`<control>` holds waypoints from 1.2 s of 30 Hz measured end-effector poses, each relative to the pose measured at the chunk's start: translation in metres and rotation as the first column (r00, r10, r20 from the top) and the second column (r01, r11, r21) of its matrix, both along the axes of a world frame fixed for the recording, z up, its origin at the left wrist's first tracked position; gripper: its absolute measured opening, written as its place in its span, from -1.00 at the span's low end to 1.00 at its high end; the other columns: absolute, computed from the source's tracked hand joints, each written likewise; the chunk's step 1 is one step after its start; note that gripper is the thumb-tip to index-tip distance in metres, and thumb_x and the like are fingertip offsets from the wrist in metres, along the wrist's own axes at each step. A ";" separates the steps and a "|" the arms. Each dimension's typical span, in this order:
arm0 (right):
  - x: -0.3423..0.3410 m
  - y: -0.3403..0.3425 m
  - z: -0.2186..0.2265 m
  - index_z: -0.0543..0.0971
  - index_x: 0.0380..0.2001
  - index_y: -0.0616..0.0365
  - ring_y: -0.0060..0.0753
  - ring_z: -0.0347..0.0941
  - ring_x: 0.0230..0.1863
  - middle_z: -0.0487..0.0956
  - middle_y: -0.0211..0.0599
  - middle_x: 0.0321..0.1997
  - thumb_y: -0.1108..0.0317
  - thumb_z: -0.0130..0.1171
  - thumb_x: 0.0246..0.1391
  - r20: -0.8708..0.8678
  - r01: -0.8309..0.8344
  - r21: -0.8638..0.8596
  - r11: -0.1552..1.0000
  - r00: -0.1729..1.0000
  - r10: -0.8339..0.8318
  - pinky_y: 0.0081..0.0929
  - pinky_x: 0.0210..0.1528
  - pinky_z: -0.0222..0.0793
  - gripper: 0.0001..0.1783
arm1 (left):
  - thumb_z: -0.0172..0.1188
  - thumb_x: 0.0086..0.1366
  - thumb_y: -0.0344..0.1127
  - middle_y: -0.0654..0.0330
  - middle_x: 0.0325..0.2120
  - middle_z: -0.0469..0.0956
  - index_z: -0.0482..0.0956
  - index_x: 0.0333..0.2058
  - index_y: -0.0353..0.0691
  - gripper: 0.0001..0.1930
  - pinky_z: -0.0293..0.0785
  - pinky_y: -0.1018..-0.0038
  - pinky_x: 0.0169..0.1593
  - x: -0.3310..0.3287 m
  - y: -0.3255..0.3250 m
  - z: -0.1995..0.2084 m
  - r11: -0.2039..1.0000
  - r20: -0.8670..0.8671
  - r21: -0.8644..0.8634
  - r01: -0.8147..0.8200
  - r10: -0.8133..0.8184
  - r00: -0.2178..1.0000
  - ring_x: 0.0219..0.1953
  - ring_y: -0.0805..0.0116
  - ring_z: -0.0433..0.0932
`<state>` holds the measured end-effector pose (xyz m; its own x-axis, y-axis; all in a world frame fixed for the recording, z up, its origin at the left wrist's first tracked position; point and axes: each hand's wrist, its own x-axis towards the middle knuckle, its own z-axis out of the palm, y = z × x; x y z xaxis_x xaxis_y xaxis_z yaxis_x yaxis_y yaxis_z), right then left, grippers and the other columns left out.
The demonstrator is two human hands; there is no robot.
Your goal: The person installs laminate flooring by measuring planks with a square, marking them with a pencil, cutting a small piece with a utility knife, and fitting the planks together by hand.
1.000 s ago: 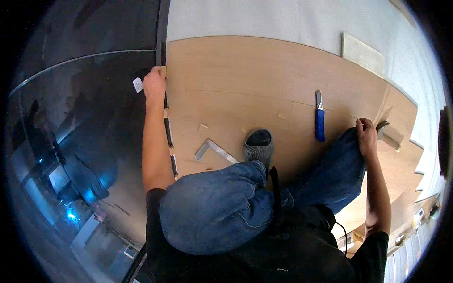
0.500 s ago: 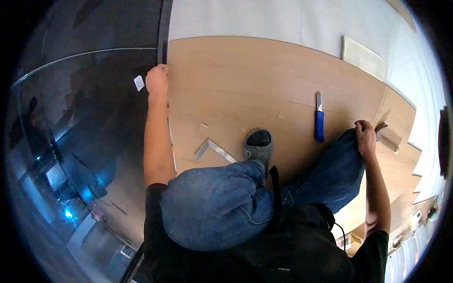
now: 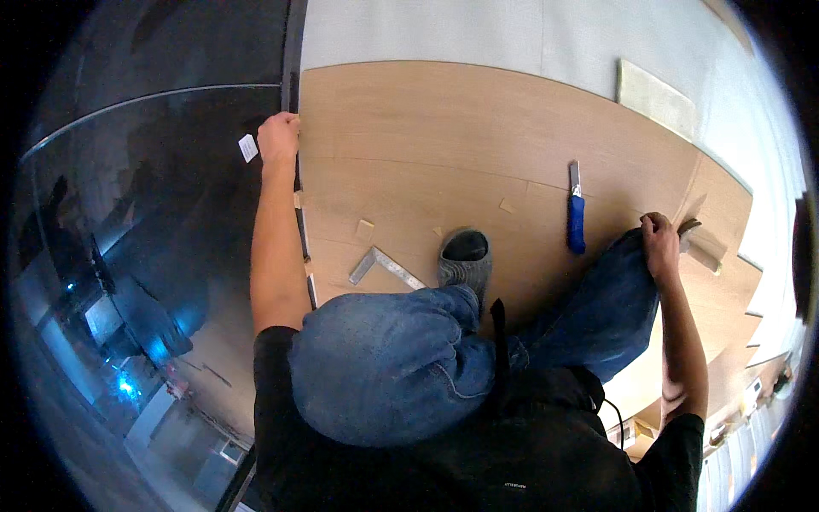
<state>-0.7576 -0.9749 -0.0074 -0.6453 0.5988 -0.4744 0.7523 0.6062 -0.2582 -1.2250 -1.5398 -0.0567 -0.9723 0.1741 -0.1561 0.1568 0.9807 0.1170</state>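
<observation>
My left hand is closed at the dark strip along the left edge of the wood-look floor planks. A small tan wooden spacer shows at its fingertips, partly hidden. Similar spacers sit in the gap farther down that edge. My right hand rests on my bent right knee with its fingers curled together; what they hold, if anything, is hidden. Just right of it lie a dark metal tool and a wooden block.
A blue-handled utility knife and a metal square lie on the planks near my shoe. Small wood offcuts are scattered there. Beyond is white underlay with a pale board. A glossy black panel stands left.
My left hand and forearm have shifted slightly left, showing more of the gap and its spacers. The right hand stays on the knee. The whole view has shifted slightly.
</observation>
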 end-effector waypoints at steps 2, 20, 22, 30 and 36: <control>-0.003 0.001 -0.003 0.64 -0.10 0.26 0.15 0.56 0.02 0.64 0.08 -0.05 0.07 0.01 0.30 0.018 -0.011 0.026 1.000 1.000 0.010 -0.14 0.11 0.42 -0.55 | 0.20 0.26 -0.13 -0.01 -0.26 0.69 0.73 -0.23 -0.13 -0.74 0.55 0.15 -0.01 -0.003 0.000 0.001 0.997 -0.021 -0.069 0.035 -0.036 0.999 -0.14 -0.02 0.66; -0.020 0.010 -0.003 0.65 -0.17 0.26 0.16 0.58 -0.05 0.65 0.11 -0.15 0.08 0.02 0.29 0.129 0.050 -0.056 0.997 0.991 -0.043 -0.12 0.02 0.43 -0.57 | 0.52 -0.06 -0.39 0.01 -0.16 0.70 0.75 -0.21 -0.23 -0.64 0.65 0.28 -0.05 -0.065 0.087 0.025 0.606 0.474 -0.641 0.471 -0.169 0.864 -0.07 0.09 0.69; -0.015 0.016 -0.010 0.65 -0.15 0.26 0.19 0.58 -0.06 0.65 0.14 -0.15 0.08 0.03 0.28 0.110 0.041 -0.069 0.997 0.993 -0.033 -0.09 0.03 0.43 -0.57 | 0.56 -0.11 -0.34 0.03 -0.23 0.72 0.76 -0.27 -0.24 -0.65 0.66 0.29 -0.08 -0.077 0.093 0.025 0.496 0.575 -0.610 0.618 -0.260 0.776 -0.13 0.11 0.71; -0.020 0.024 -0.022 0.67 -0.12 0.23 0.17 0.60 -0.05 0.66 0.14 -0.13 0.06 0.05 0.28 0.183 0.012 -0.075 0.997 0.983 0.002 -0.14 0.04 0.45 -0.56 | 0.63 -0.34 -0.12 0.09 -0.39 0.72 0.77 -0.39 -0.14 -0.56 0.64 0.25 -0.18 -0.099 0.072 0.014 0.413 0.672 -0.473 0.778 -0.402 0.622 -0.26 0.12 0.72; -0.027 0.017 -0.001 0.66 -0.12 0.23 0.13 0.61 -0.10 0.66 0.14 -0.17 0.08 0.03 0.24 0.168 0.124 -0.058 0.991 0.979 -0.113 -0.15 0.03 0.45 -0.56 | 0.56 -0.32 -0.25 0.03 -0.34 0.71 0.74 -0.39 -0.19 -0.60 0.62 0.20 -0.13 -0.103 0.068 -0.008 0.458 0.482 -0.499 0.736 -0.559 0.675 -0.24 0.05 0.71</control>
<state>-0.7844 -0.9579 -0.0082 -0.4822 0.6292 -0.6095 0.8530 0.4959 -0.1629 -1.3281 -1.4723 -0.0646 -0.5372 0.5156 -0.6675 0.8341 0.4421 -0.3298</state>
